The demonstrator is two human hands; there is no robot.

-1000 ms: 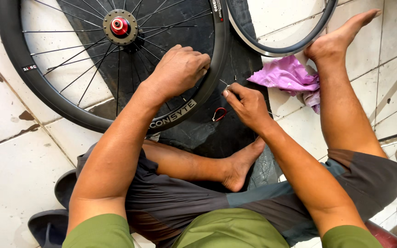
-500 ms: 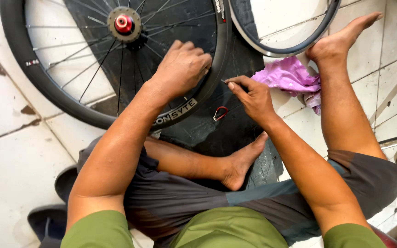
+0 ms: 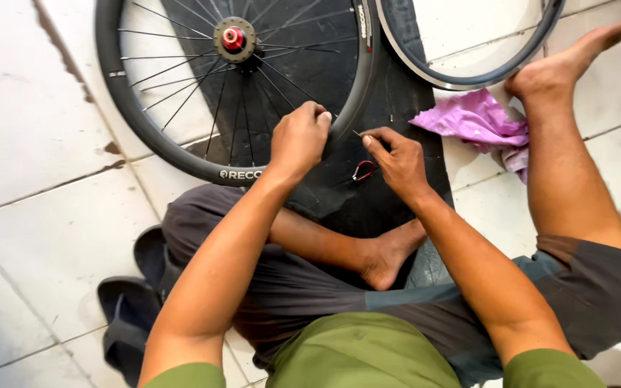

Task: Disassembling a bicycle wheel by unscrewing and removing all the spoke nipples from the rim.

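Gripping the black rim of the bicycle wheel near its lower right, my left hand is closed over it, and the rim part under the fingers is hidden. My right hand pinches a thin metal pin between thumb and forefinger, just beside the rim; I cannot tell what kind of tool it is. The wheel lies on the tiled floor, its top cut off by the frame, and a small red clip is half covered by the right hand.

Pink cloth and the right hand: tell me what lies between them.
In the head view, only black rubber sheet lies between the pink cloth and the right hand.
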